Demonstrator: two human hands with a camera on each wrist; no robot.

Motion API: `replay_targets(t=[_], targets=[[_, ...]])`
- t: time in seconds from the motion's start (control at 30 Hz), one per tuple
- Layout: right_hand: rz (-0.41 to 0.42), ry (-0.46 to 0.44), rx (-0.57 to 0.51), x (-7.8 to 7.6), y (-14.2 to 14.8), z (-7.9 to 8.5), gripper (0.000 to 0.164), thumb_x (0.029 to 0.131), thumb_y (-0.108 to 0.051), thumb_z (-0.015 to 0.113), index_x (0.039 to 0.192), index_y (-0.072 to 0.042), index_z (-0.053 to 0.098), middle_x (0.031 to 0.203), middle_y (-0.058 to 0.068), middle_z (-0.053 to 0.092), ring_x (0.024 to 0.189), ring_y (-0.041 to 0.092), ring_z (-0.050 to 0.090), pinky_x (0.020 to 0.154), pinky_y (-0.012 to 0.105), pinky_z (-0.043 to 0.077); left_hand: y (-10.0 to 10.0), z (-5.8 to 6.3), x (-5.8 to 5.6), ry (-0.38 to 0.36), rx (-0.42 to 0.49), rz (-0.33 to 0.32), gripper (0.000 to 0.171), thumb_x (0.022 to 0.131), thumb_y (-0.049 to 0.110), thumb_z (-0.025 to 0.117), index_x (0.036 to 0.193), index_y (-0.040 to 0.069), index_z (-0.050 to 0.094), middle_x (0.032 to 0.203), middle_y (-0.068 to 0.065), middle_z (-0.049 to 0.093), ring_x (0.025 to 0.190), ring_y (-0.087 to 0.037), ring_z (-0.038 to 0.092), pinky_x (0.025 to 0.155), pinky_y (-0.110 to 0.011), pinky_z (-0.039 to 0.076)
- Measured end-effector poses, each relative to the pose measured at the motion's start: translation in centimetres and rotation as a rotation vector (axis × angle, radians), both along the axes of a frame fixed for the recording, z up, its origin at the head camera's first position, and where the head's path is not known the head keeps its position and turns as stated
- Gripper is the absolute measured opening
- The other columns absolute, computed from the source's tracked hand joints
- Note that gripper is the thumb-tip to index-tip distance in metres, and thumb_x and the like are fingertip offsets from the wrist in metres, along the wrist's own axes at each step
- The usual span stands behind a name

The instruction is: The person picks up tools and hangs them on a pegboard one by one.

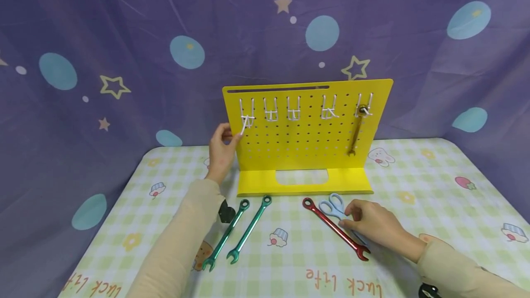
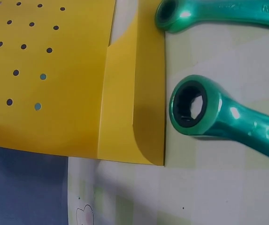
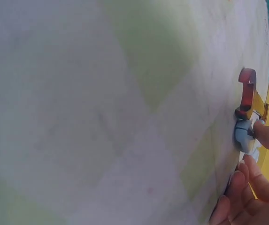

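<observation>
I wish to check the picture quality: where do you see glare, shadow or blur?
Head view: fairly even light, red wrench clearly outlined; left wrist view: white glints on the lower green wrench, soft shadow on the tablecloth beside the board; right wrist view: hazy, scissors lacking fine detail.

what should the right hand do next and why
Probably pinch the blue scissors firmly and lift: the right hand is right at them, the left hand holds the yellow pegboard by its edge, and four white hooks have nothing hanging on them.
</observation>
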State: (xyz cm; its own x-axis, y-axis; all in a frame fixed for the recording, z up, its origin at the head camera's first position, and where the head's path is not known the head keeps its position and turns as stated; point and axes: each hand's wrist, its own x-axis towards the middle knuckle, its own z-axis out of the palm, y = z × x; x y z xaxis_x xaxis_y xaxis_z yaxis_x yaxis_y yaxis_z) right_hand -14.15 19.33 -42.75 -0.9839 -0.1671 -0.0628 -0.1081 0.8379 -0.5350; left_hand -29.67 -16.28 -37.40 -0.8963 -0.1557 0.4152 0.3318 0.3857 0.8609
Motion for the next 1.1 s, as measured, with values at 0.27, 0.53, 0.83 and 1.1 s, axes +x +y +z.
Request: replay_targets(t=[0.27, 0.53, 0.83, 1.1], targets=[[-0.007, -0.029, 0.010, 0.0, 0.0, 0.0, 0.025, 0.081, -0.036, 0.078, 0.088, -0.014, 0.067, 0.069, -0.006, 0.054, 0.059, 0.013, 0.048, 0.053, 0.031, 0.041, 0.0, -0.3, -0.1, 0.013, -0.001, -0.004, 0.028, 0.091, 0.012, 0.069, 0.116, 0.003, 0.059, 0.103, -0.014, 0.058, 0.094, -0.027, 0.056, 0.084, -0.035, 0.048], [0.009, -0.041, -0.002, 0.0, 0.1, 0.2, 0.027, 0.083, -0.037, 0.076, 0.088, -0.012, 0.066, 0.071, -0.004, 0.054, 0.060, 0.014, 0.047, 0.054, 0.031, 0.040, 0.0, -0.3, 0.0, 0.007, 0.005, -0.002, 0.028, 0.091, 0.014, 0.069, 0.116, 0.004, 0.058, 0.104, -0.013, 0.058, 0.095, -0.026, 0.056, 0.084, -0.035, 0.049], [0.036, -0.059, -0.031, -0.1, 0.6, 0.2, 0.017, 0.086, -0.032, 0.074, 0.080, -0.017, 0.066, 0.066, -0.007, 0.055, 0.059, 0.012, 0.046, 0.057, 0.029, 0.038, 0.1, -0.2, -0.3, 0.004, 0.005, 0.006, 0.028, 0.090, 0.014, 0.071, 0.115, 0.005, 0.060, 0.103, -0.013, 0.059, 0.094, -0.026, 0.056, 0.083, -0.034, 0.049], [0.031, -0.035, -0.105, 0.1, 1.2, 0.3, 0.021, 0.088, -0.035, 0.073, 0.088, -0.015, 0.067, 0.063, -0.005, 0.051, 0.053, 0.010, 0.040, 0.050, 0.025, 0.035, 0.1, -0.1, -0.1, -0.004, 0.014, 0.013, 0.028, 0.091, 0.013, 0.070, 0.115, 0.005, 0.059, 0.103, -0.013, 0.059, 0.094, -0.026, 0.056, 0.081, -0.034, 0.050]])
